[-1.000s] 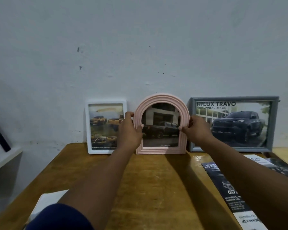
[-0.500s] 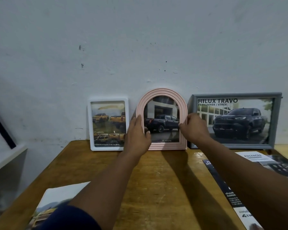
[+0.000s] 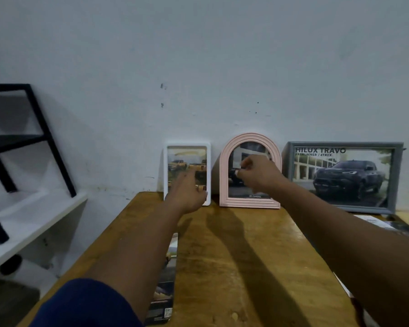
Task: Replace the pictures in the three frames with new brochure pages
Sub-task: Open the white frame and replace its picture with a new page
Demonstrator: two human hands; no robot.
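Note:
Three frames lean upright against the wall at the back of the wooden table (image 3: 234,260). The white frame (image 3: 187,145) holds a page of yellow trucks. A dark pickup page fills the pink arched frame (image 3: 224,180). In the wide grey frame (image 3: 340,145) is a "HILUX TRAVO" page. My left hand (image 3: 187,192) hovers in front of the white frame, fingers stretched toward it and blurred. My right hand (image 3: 257,173) hangs before the pink frame's picture with fingers loosely curled, holding nothing.
One brochure page (image 3: 164,291) lies on the table under my left forearm. More brochure pages (image 3: 387,225) lie at the right edge. A white shelf (image 3: 21,220) with a black metal stand (image 3: 45,138) on it sits left of the table.
Both hands let go of the pink frame, which now stands against the wall. My left hand moved left to the white frame. The view shifted left.

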